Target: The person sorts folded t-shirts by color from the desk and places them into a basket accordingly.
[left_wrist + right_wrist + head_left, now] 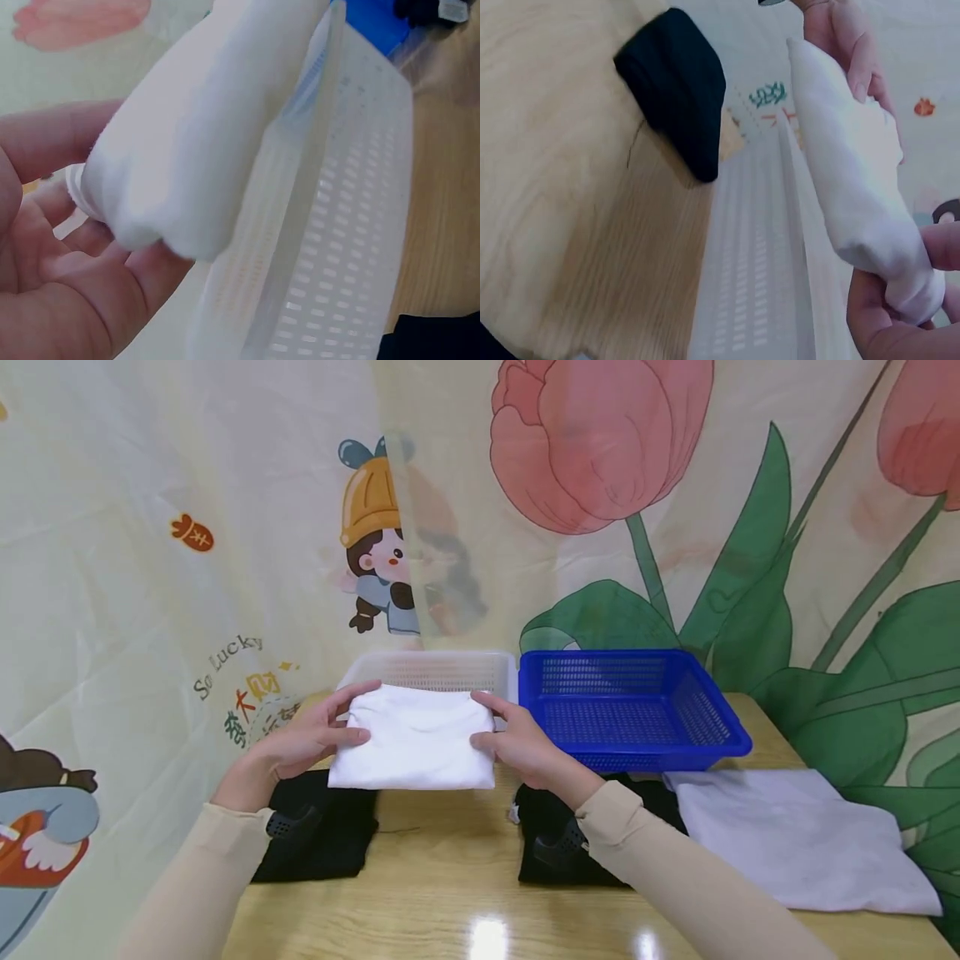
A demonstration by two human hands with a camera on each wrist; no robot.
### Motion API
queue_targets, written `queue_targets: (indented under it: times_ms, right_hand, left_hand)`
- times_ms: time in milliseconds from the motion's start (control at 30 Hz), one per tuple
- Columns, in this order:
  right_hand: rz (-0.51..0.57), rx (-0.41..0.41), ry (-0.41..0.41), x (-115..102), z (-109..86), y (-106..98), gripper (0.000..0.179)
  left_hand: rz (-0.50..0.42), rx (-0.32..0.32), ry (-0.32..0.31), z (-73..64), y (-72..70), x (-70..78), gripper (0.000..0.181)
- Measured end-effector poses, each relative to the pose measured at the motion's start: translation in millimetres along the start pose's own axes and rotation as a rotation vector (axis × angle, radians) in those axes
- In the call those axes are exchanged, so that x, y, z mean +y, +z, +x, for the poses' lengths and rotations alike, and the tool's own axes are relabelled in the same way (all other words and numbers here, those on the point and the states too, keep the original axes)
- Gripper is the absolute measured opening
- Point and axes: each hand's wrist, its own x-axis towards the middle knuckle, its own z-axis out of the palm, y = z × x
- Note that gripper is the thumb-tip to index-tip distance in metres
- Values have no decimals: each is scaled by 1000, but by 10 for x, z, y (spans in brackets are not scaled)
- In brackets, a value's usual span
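Observation:
A folded white cloth, perhaps a garment (414,739), is held up between both hands, in front of and above a white perforated basket (442,667). My left hand (318,731) grips its left end, thumb on the near face and fingers behind, as the left wrist view shows. At the other end my right hand (525,742) pinches the cloth the same way. In the right wrist view the bundle (847,157) looks thick and rolled at its edge, with the basket's wall (750,262) beneath it. The cloth hides much of the basket's front in the head view.
Right of the white basket stands a blue basket (622,727). Folded black cloths lie at the left (330,839) and beneath the right forearm (540,852). A folded whitish cloth (795,839) covers the table's right side. A printed curtain (465,527) hangs behind the wooden table (420,893).

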Motion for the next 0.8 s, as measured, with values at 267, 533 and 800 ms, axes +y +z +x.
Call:
queue_targets:
  times_ms: [267,533,800]
  right_hand:
    - [-38,64,-19,-18,359,-98,71]
    - [-37,70,-33,-15,597,-135,73]
    - [-9,94,-68,91,789,-103,72]
  left_hand:
    - [12,36,-1,351,-161,6,91]
    - [38,68,2,566,-292,-7,88]
    - [29,116,-16,712,-374,-81,87]
